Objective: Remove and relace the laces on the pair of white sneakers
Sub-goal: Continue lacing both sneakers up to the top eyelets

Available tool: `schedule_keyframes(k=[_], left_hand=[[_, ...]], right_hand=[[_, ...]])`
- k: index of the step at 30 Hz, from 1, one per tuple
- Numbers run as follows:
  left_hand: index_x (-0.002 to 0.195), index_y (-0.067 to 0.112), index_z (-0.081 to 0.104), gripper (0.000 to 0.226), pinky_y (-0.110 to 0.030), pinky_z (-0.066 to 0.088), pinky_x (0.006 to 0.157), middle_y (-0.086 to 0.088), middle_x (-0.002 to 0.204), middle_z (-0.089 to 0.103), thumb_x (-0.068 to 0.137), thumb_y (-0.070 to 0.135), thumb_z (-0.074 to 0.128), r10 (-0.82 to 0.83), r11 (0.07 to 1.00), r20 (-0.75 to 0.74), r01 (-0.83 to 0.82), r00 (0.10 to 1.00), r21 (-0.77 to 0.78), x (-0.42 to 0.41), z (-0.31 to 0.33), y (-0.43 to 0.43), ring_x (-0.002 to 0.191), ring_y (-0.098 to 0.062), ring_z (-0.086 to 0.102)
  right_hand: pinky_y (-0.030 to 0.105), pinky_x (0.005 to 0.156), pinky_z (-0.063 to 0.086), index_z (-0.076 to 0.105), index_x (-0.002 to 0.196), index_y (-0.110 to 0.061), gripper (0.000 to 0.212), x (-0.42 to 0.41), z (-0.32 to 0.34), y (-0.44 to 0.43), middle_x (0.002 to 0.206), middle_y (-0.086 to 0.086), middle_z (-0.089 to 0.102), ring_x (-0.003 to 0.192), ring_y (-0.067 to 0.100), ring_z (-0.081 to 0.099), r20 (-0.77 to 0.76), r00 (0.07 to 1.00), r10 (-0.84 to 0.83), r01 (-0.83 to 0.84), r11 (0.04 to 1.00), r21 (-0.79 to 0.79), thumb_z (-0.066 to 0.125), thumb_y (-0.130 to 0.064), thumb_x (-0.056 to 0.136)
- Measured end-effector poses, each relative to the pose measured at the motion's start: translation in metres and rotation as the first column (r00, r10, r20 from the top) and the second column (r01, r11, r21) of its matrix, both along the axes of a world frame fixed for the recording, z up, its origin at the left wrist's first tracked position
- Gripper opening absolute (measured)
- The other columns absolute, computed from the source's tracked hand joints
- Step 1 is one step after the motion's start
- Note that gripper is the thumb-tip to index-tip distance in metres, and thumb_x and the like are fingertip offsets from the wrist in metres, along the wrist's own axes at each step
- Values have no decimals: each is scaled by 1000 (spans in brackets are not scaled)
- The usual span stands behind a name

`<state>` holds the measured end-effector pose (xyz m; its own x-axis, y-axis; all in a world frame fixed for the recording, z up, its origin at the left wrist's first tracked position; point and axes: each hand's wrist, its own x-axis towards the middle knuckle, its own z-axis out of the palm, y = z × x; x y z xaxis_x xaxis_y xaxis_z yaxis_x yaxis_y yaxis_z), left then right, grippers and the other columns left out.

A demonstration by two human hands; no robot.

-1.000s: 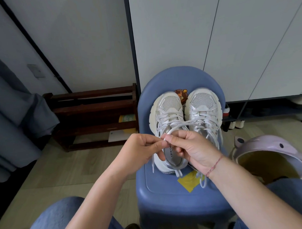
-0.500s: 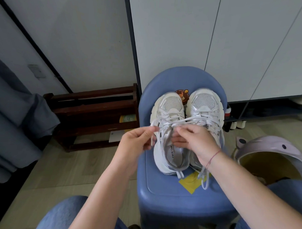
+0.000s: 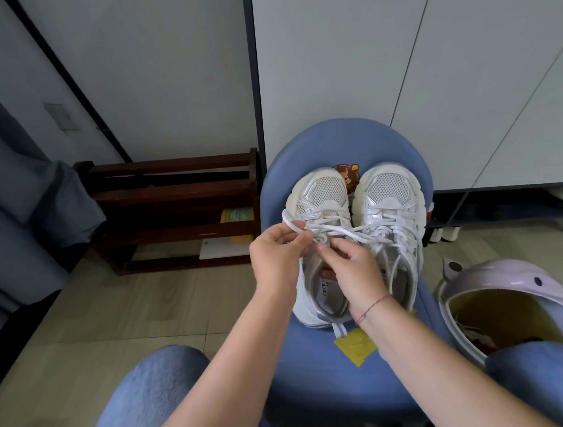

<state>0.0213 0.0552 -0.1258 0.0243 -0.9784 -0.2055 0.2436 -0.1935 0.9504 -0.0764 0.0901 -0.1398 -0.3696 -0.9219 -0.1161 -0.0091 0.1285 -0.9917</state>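
Your left hand (image 3: 277,254) pinches the lace (image 3: 334,229) over the left sneaker (image 3: 322,195); right hand (image 3: 356,275) fingers curl beside it (grip unclear).

Bare floor (image 3: 136,304) on the left, between the wooden rack (image 3: 165,203) and my left knee (image 3: 153,384), gives the widest way in. The near strip of the blue chair (image 3: 316,374) seat is bare too, apart from a flat yellow patch (image 3: 355,343). On the far side the chair back curves close round both toes. Right is tight: the lilac tub (image 3: 501,278) stands just beside the seat. The lace (image 3: 337,229), pinched by my left hand (image 3: 275,254) and right hand (image 3: 351,273), stretches across both sneakers (image 3: 389,191), barring the tongues
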Motion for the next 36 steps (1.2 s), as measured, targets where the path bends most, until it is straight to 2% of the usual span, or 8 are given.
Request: schedule_keyframes(k=[6,12,16,20,24,28,32,36], left_hand=[[85,11,72,12,-25,56,69,-4,71,72,82,0,76,24,999,71,-20,997,-51,-7,-3,-3,66,-11,67],[81,14,73,11,-30,56,74,-1,69,73,80,4,78,26,995,198,-7,980,-98,-4,-9,-7,68,-12,68],[87,12,72,14,-36,58,82,-7,75,75,78,5,80,-58,996,179,70,982,-62,-2,-11,-9,76,-20,70],[81,7,72,8,-27,57,71,-8,75,74,79,6,80,-106,991,186,119,977,-64,0,-10,-11,69,-15,68],[74,-1,67,17,-22,53,64,-14,74,66,83,11,77,-225,974,151,221,963,44,3,-13,-17,67,-19,60],[89,-3,66,20,-36,56,83,-23,91,68,88,17,73,-369,927,10,367,929,76,8,-16,-20,83,-31,65],[101,4,68,39,-37,57,90,-15,100,72,75,27,85,-374,924,262,381,889,26,7,-14,-13,94,-24,70],[88,7,74,23,-38,57,84,-11,86,75,81,28,80,-225,962,369,267,902,-66,10,-17,-5,85,-23,71]], right_hand=[[49,87,52,73,84,-12,13,-3,-3,0,96,29,65,79,22,60,68,997,25,-24,1000,-16,62,-17,91],[44,86,53,74,85,-15,11,-3,-1,3,93,23,69,79,18,61,41,999,23,-22,999,-24,63,-17,89],[35,76,55,71,83,-17,22,-4,-1,1,84,15,71,76,16,65,77,997,4,-4,1000,-7,53,-18,96],[17,62,53,66,86,-22,35,-5,-1,1,77,-1,69,65,5,65,104,994,33,-32,999,-15,38,-8,101],[18,65,54,67,89,-21,28,-5,-4,3,80,1,72,72,10,68,64,995,73,-70,996,-51,46,-6,98],[24,68,56,68,89,-15,19,-5,-5,1,84,8,74,76,15,69,59,996,68,-64,996,-63,52,-9,96],[20,57,52,64,77,-15,23,-6,-5,-1,74,8,68,65,13,62,-7,1000,13,-13,999,-47,53,-3,93],[20,58,50,63,84,-6,15,-5,-8,1,73,7,69,62,12,64,-94,995,13,-19,998,-57,53,-9,95]])
